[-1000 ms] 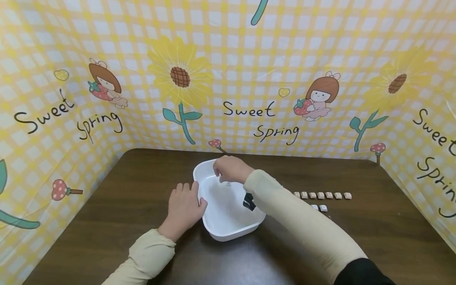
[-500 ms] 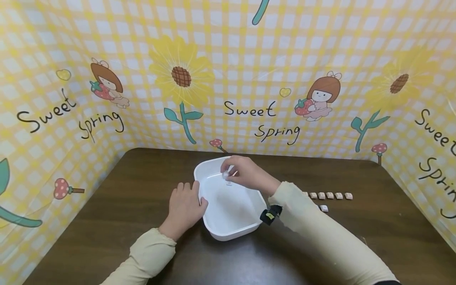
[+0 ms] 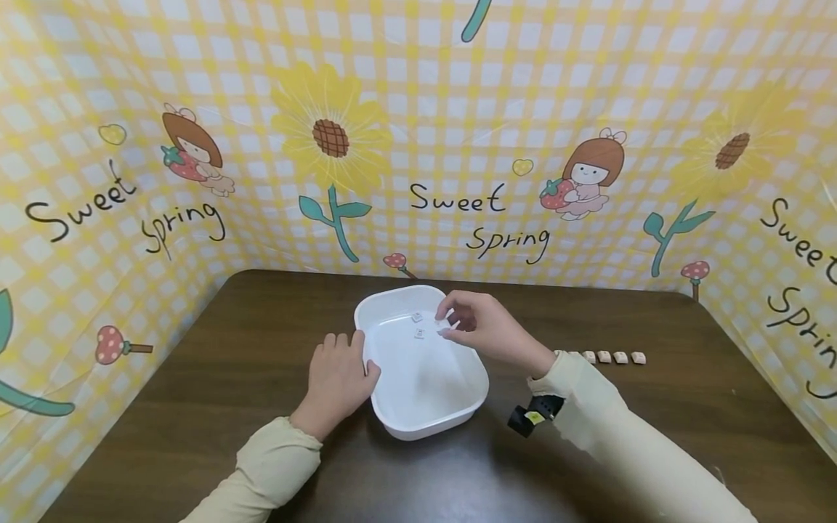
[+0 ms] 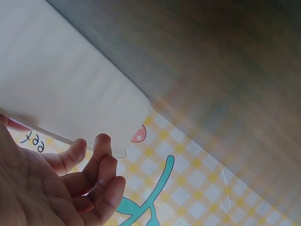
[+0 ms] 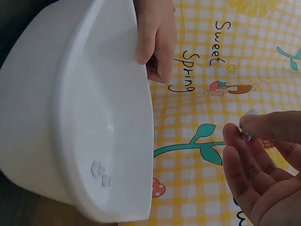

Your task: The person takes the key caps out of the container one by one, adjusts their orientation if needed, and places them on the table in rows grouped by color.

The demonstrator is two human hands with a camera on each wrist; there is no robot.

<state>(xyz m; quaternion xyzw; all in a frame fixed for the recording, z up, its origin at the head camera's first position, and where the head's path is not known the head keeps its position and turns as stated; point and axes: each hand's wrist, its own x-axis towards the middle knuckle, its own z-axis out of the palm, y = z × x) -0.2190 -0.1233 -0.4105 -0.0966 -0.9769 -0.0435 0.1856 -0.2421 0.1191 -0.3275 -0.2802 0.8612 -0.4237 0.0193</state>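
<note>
My left hand (image 3: 338,374) rests against the left side of a white plastic tray (image 3: 425,425), thumb at the rim and fingers spread along the outside. In the left wrist view its fingers (image 4: 101,165) bend loosely beside the tray's edge. At the tray's far right rim, my right hand (image 3: 487,325) pinches a small pale keycap (image 5: 248,126) between thumb and fingers. Two white keycaps with dark markings, a farther one (image 3: 417,317) and a nearer one (image 3: 419,333), lie on the tray floor near the back.
On the dark wooden table (image 3: 216,407), a row of keycaps (image 3: 604,357) extends to the right, partly hidden by my right sleeve (image 3: 608,407). A yellow checked cloth (image 3: 451,145) stands as a wall behind and around the table. A black wrist camera (image 3: 532,418) hangs below the right cuff.
My right hand has drawn back rightward from over the tray to its rim. A second keycap now lies on the tray floor, where the hand pinched one half a second ago. The left hand stays put.
</note>
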